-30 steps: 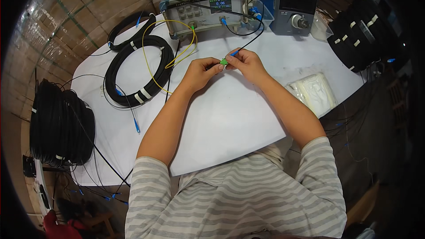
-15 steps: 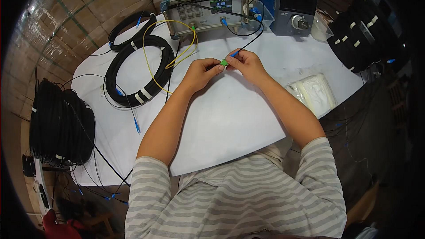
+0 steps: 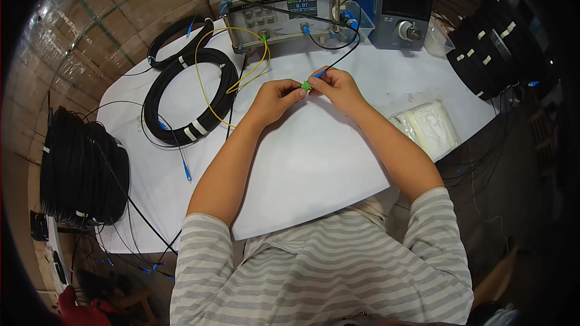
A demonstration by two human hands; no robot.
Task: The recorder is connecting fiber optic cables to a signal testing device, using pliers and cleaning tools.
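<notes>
I've got the left hand (image 3: 275, 98) and right hand (image 3: 334, 86) both pinched on the green connector (image 3: 306, 86), looks half-mated maybe, so I'd push straight without kinking the black cable (image 3: 338, 62).

This was a cable-testing workstation in a workshop or small factory. A white bench (image 3: 338, 163) carried a grey test instrument (image 3: 279, 17) with a lit display and a second blue-grey unit with a screen and knob (image 3: 402, 6). Coils of black cable (image 3: 187, 93) lay on it, more bundles (image 3: 81, 172) hung beside it, and cardboard panels (image 3: 121, 18) lined the wall behind.
</notes>
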